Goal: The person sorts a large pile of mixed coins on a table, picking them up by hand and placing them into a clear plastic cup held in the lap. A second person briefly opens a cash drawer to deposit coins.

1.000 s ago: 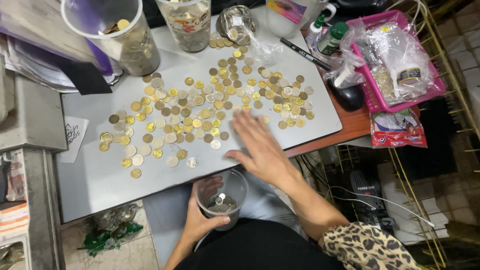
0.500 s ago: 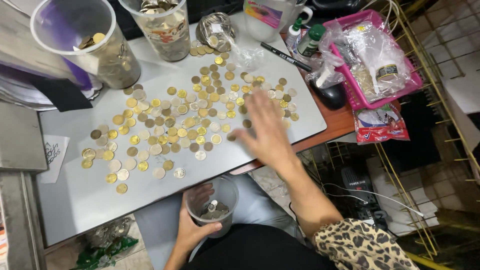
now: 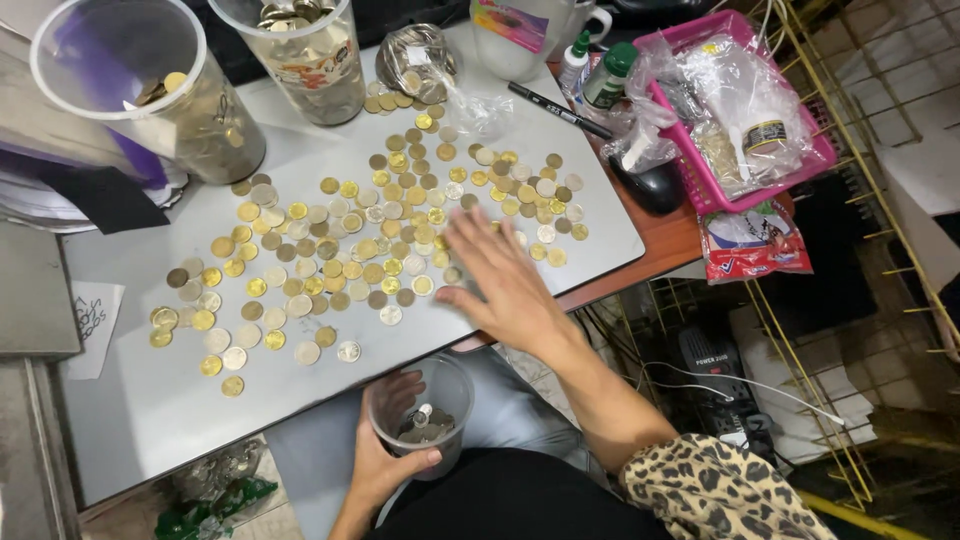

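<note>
1. Two hands: the right hand (image 3: 505,285) flat among the coins, the left hand (image 3: 385,455) below it.
2. Three clear plastic cups: one small cup (image 3: 420,412) in the left hand, two tall cups (image 3: 150,90) far above.
3. Loose coins (image 3: 330,250) under and left of the right hand: roughly a hundred, too crowded to count exactly.
4. One black marker (image 3: 560,110) above the right hand.

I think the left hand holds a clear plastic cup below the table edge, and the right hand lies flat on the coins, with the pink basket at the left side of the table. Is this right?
Not quite. The head view shows the pink basket at the right side of the table. The rest holds: the left hand holds the clear plastic cup, and the right hand lies flat on the coins.
</note>
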